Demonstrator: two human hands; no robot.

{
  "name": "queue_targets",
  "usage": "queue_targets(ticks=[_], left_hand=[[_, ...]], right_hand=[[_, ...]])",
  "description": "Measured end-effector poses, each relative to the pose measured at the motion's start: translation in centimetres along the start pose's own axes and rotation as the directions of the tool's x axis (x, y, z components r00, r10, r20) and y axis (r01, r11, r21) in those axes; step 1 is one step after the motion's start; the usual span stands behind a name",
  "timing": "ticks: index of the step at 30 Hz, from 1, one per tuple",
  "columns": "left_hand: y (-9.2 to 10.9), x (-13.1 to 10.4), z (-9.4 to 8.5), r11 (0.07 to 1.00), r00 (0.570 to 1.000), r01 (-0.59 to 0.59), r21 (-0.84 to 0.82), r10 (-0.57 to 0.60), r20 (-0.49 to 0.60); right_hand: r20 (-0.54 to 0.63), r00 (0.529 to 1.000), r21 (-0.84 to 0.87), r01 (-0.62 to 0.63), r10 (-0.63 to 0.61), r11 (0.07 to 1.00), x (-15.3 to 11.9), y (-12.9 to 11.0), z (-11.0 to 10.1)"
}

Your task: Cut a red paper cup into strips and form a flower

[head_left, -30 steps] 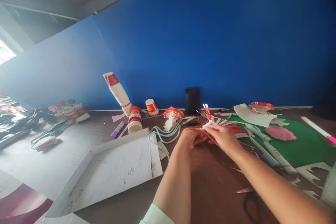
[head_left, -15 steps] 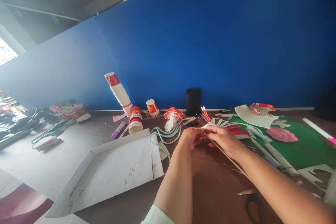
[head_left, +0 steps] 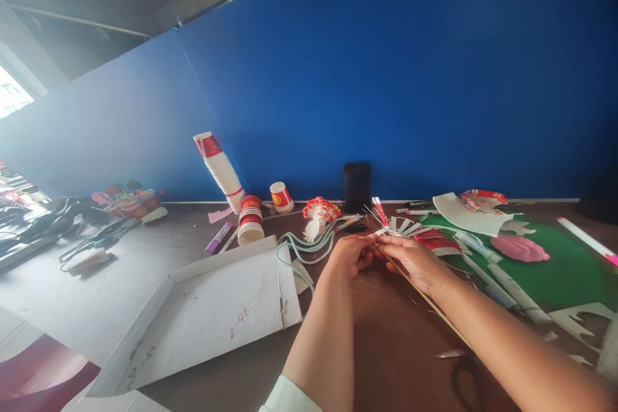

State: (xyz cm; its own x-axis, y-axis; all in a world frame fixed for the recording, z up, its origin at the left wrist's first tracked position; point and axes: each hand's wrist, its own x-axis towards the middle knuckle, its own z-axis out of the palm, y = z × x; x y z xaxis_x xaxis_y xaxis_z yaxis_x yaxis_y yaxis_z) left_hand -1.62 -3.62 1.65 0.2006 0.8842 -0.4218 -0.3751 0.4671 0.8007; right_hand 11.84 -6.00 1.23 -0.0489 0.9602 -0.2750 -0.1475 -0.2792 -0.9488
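Observation:
My left hand (head_left: pixel 353 255) and my right hand (head_left: pixel 409 260) meet over the brown table, fingertips pinched close together. A thin wooden stick (head_left: pixel 430 301) runs from between the fingers back under my right forearm. At its far end, just beyond my fingertips, white and red paper strips (head_left: pixel 396 228) fan out, with one red-and-white strip (head_left: pixel 379 211) pointing up. The fingers hide how the strips and stick join. Both hands are closed at this spot. A red-and-white fringed paper flower (head_left: pixel 321 211) lies to the left, near looped pale cables (head_left: pixel 309 247).
A white box lid (head_left: pixel 203 322) lies left. Behind it stand stacked paper cups (head_left: pixel 219 167) and a single cup (head_left: pixel 280 197). A black object (head_left: pixel 356 187) leans on the blue partition (head_left: pixel 386 77). Scissors (head_left: pixel 466 380), markers (head_left: pixel 519 293) and a green sheet (head_left: pixel 574 270) are right.
My right fingertips have shifted slightly over the stick's far end, covering more of it. The hands stay in nearly the same place; the surroundings look the same.

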Motion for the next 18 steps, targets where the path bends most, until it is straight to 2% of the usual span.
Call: queue_targets(ticks=[12, 18], left_hand=[[0.06, -0.02, -0.89, 0.999, 0.991, -0.023, 0.033, 0.018, 0.131], [0.07, -0.19, -0.33, 0.999, 0.998, -0.006, 0.048, 0.003, 0.058]], right_hand=[[-0.026, 1.0, 0.017, -0.008, 0.008, 1.0, 0.49, 0.38, -0.77], [-0.04, 0.996, -0.065, 0.072, -0.074, 0.995, 0.19, 0.47, -0.59]])
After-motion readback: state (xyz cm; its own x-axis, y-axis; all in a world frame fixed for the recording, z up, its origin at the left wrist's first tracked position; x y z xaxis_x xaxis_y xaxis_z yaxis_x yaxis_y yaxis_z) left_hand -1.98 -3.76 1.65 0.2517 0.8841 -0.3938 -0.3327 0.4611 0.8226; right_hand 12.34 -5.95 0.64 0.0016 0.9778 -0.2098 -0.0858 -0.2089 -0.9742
